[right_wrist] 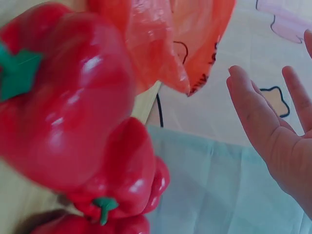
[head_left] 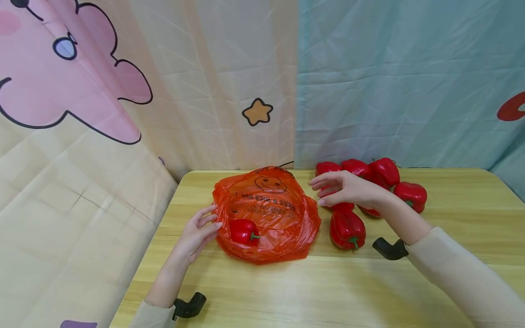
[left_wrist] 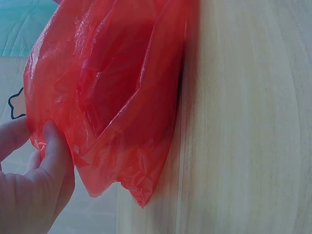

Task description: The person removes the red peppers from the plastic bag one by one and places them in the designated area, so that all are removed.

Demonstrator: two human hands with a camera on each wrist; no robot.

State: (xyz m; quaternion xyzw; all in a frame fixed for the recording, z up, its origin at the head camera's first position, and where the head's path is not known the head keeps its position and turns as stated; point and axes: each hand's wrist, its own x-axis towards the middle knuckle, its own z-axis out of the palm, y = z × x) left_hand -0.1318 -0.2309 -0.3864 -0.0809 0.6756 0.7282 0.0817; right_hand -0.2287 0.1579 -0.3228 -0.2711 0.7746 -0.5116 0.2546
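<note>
A thin red plastic bag with printed lettering and a smiling face lies spread on the table, its mouth facing me. Inside it, toward the left, sits a red bell pepper with a green stem. My left hand is at the bag's left edge, fingers loosely bent and fingertips right at the plastic; the left wrist view shows the thumb against the bag. My right hand hovers between the bag and a group of red bell peppers, fingers apart and holding nothing. The nearest loose bell pepper lies below it.
Several more red bell peppers are grouped at the back right, partly hidden by my right hand and forearm. The wooden table ends at a hanging printed curtain. Black camera mounts stick out from both wrists.
</note>
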